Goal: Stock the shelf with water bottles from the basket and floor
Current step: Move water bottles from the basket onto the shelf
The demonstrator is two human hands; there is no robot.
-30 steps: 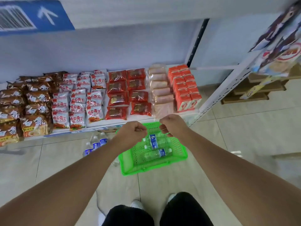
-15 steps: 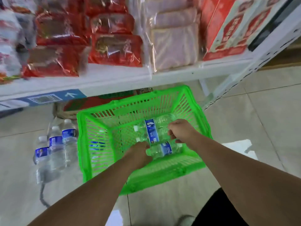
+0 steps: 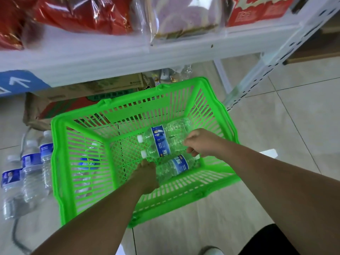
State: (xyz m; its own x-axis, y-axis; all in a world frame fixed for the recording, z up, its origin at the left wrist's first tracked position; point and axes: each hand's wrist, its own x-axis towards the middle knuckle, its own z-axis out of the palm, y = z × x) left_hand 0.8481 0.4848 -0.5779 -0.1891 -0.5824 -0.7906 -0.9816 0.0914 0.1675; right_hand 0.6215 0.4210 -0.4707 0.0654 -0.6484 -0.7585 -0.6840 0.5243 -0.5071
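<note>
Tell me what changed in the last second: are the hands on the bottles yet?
Both hands dropped from above the basket into it. The left hand now closes on the near bottle, the right hand on the upper bottles. Floor bottles stayed put.

A blue sign (image 3: 20, 82) on the shelf edge (image 3: 110, 57) at far left is showing a white arrow. Blue labels on the water bottles (image 3: 161, 142), the red packets and the cardboard box (image 3: 88, 94) are carrying print too blurred to read.
</note>
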